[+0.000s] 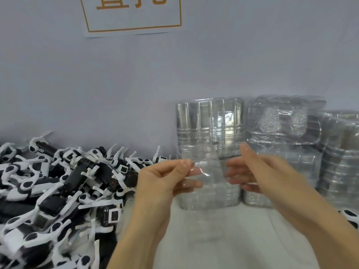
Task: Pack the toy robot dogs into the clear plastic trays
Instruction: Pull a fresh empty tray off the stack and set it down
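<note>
A clear plastic tray [208, 133] is held upright in the air at the centre, between both hands. My left hand [165, 179] pinches its lower left edge with thumb and fingers. My right hand [258, 169] grips its lower right edge, fingers behind the plastic and thumb in front. A large heap of black-and-white toy robot dogs [58, 187] covers the left side of the table, their white legs sticking out in all directions. No dog sits in the held tray.
Stacks of clear plastic trays [287, 152] stand against the wall at the right, with more [342, 158] at the far right edge. White table surface [223, 239] lies below the hands. One more toy dog [351, 216] peeks in at the right edge. A sign [132, 14] hangs on the wall.
</note>
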The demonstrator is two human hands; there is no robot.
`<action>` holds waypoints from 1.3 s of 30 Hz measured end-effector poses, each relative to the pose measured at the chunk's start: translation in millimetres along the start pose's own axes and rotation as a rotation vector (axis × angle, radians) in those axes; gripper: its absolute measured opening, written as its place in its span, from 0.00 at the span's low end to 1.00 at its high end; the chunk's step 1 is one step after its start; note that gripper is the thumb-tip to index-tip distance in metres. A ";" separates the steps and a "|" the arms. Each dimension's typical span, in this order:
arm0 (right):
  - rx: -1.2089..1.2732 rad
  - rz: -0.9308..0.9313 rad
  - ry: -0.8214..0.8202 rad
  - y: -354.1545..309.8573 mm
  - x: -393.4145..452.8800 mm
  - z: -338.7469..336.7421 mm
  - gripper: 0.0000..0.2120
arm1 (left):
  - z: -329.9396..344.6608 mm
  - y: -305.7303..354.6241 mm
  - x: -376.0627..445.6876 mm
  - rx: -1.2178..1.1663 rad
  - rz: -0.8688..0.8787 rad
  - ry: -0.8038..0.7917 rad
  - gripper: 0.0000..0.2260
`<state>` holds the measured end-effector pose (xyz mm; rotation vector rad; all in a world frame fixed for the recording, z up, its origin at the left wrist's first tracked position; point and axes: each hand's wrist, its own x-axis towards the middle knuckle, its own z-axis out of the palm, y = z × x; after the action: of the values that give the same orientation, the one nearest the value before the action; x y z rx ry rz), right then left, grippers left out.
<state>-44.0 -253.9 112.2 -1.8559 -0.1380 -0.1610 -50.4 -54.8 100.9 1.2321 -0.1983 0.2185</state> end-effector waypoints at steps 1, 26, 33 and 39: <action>0.071 -0.012 -0.031 -3.4 -1.4 6.1 0.30 | 6.9 -0.7 -2.3 0.007 0.011 -0.013 0.14; 0.323 -0.028 0.273 8.8 7.9 42.6 0.10 | 21.0 -14.0 -0.2 -0.157 -0.103 -0.131 0.17; 0.341 -0.041 0.295 9.6 8.8 41.5 0.10 | 17.3 -17.5 2.1 -0.155 -0.104 -0.134 0.11; 0.296 -0.107 0.307 9.6 6.8 42.5 0.08 | 20.5 -12.9 2.5 -0.170 -0.159 -0.079 0.13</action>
<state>-33.9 -215.9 92.4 -1.5094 -0.0447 -0.4721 -45.2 -78.2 96.3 1.0826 -0.1819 0.0142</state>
